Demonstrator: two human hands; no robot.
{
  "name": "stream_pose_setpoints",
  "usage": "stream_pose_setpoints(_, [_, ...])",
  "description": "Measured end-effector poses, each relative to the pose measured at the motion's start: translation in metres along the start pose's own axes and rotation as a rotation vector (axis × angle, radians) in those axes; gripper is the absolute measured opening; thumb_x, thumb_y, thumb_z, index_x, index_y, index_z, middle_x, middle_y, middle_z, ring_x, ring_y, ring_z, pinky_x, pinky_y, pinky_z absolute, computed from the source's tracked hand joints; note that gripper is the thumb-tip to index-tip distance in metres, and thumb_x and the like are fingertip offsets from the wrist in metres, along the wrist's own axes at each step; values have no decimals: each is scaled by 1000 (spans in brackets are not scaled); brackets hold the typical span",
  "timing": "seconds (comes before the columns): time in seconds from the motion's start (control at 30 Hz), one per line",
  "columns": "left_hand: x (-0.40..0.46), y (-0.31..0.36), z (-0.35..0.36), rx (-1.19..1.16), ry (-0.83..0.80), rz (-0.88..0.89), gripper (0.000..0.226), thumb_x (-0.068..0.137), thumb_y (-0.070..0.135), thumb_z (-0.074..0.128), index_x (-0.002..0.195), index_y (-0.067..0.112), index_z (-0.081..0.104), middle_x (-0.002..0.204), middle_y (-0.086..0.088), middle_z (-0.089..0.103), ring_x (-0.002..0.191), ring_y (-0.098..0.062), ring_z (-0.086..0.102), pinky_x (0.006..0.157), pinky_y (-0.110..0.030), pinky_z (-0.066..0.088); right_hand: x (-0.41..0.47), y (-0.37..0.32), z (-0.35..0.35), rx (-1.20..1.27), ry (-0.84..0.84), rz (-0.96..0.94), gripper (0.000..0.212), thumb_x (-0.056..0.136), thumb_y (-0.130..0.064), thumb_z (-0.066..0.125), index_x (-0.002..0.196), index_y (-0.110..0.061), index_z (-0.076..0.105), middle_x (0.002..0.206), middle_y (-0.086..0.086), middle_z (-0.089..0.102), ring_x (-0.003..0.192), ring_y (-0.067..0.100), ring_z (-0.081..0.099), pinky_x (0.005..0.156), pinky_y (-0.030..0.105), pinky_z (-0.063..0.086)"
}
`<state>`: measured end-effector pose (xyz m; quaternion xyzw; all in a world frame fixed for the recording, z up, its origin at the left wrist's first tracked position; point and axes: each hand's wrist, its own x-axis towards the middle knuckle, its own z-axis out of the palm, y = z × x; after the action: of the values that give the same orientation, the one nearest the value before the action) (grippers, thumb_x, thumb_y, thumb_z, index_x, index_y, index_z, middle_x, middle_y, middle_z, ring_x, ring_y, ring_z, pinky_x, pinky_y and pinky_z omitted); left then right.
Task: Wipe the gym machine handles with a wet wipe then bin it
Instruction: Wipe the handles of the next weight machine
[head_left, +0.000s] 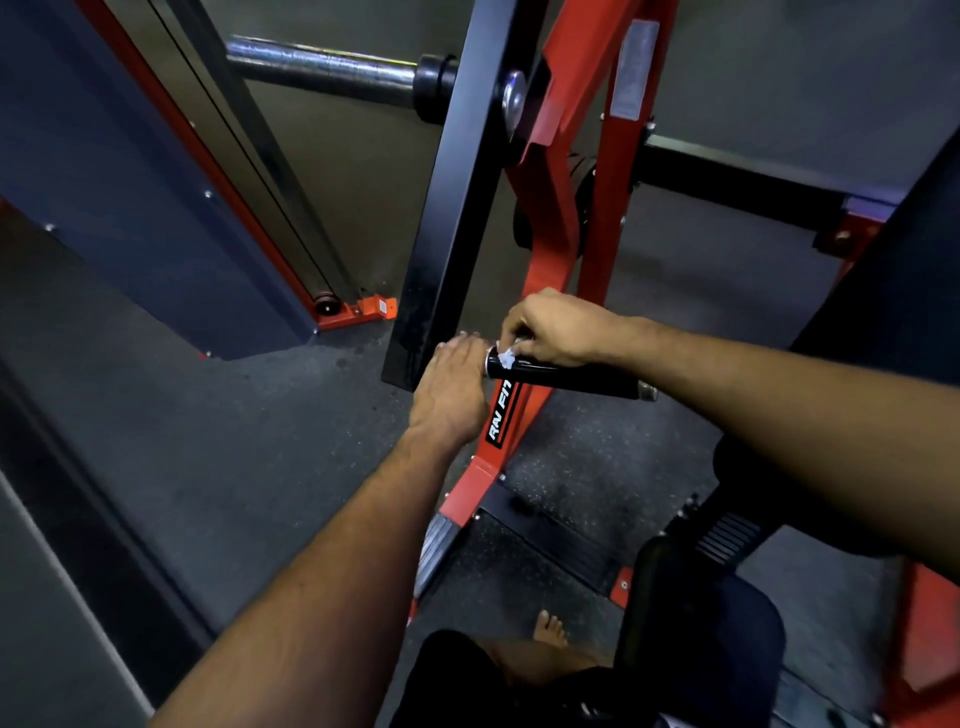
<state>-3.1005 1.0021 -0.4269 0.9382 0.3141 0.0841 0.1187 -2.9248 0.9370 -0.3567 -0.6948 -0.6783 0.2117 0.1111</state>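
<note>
My right hand has its fingers bunched on the crumpled wet wipe, pressing it onto the near-left end of the black handle. The handle's long axis runs from that end out to the right, so I judge the stroke should travel rightward along it, toward the bare metal tip. My left hand lies flat-fingered just left of that end, against the black upright; whether it grips anything I cannot tell. Below is speckled rubber floor, the red frame close behind, no bin in view
</note>
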Motion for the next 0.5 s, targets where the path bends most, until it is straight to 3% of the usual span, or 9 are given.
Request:
stream_pose_setpoints(0.2, [-2, 4, -5, -13, -23, -40, 47, 77, -1, 51, 123, 10, 54, 131, -13, 56, 130, -32, 47, 116, -44, 33, -42, 16, -25, -98, -75, -48, 15, 89, -14, 70, 94, -24, 79, 96, -7, 74, 89, 11, 67, 81, 33, 55])
stream_pose_setpoints(0.5, [5, 11, -13, -30, -90, -78, 28, 83, 1, 58, 110, 11, 56, 115, -10, 60, 117, -29, 53, 110, -39, 36, -94, 45, -58, -128, -162, 103, 15, 86, -20, 74, 91, -34, 78, 88, -12, 75, 84, 3, 68, 77, 29, 55])
